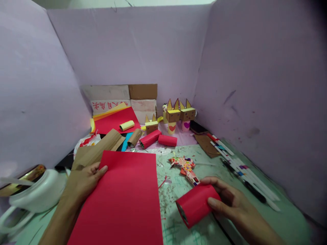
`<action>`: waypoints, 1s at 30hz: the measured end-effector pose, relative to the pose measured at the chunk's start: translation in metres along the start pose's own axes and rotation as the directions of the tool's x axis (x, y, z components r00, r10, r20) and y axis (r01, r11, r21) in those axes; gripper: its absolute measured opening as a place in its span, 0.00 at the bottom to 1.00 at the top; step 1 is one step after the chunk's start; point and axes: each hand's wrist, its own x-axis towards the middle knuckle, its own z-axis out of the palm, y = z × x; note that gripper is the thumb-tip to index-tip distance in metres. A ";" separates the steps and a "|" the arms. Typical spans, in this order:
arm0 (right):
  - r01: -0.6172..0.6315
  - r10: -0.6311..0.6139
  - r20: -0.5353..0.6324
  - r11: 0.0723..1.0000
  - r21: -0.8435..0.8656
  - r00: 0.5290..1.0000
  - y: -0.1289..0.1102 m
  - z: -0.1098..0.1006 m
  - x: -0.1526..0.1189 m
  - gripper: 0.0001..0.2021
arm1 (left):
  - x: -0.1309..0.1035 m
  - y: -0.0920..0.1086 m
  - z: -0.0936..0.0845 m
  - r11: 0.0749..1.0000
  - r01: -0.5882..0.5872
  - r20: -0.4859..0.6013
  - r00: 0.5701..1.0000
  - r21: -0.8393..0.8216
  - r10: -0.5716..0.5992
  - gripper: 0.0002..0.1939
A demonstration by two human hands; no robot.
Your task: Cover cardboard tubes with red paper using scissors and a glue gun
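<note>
A large sheet of red paper (127,197) extends from the middle of the table to the bottom edge of the view. My left hand (88,178) pinches its upper left edge, thumb on top. At the lower right, my right hand (224,200) holds a red-covered tube (196,206) between thumb and fingers; its open end faces left. Two more red tubes (150,139) (167,140) lie behind the sheet. Just beyond the held tube are colourful patterned scissors (185,166).
Cat-eared box figures (173,116) stand at the back. A plain cardboard tube (135,137) and a yellow tube (127,125) lie left of them. Pens (245,177) line the right side. A white pot (42,192) is at the left. Lilac walls surround the table (176,217).
</note>
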 end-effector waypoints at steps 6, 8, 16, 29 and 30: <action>0.035 -0.031 -0.052 0.996 0.084 0.998 -0.005 0.020 -0.001 0.19 | 0.013 -0.003 0.031 0.977 -0.068 0.025 0.997 -0.204 0.075 0.22; 0.059 -0.050 -0.088 0.993 0.101 0.995 -0.006 0.027 0.000 0.19 | 0.025 -0.005 0.044 0.969 -0.082 0.014 0.996 -0.234 0.088 0.19; 0.091 -0.083 -0.070 0.989 0.120 0.994 -0.018 0.055 0.007 0.17 | 0.054 -0.016 0.046 0.957 -0.018 -0.031 0.999 -0.289 0.010 0.16; -0.074 0.074 0.001 0.995 0.072 0.997 0.007 0.087 0.018 0.17 | 0.012 0.004 0.056 0.954 -0.267 -0.215 0.932 0.133 0.291 0.22; -0.090 0.091 -0.013 0.993 0.070 0.996 0.009 0.087 0.016 0.17 | -0.005 0.008 0.055 0.939 -0.310 -0.227 0.913 0.151 0.338 0.25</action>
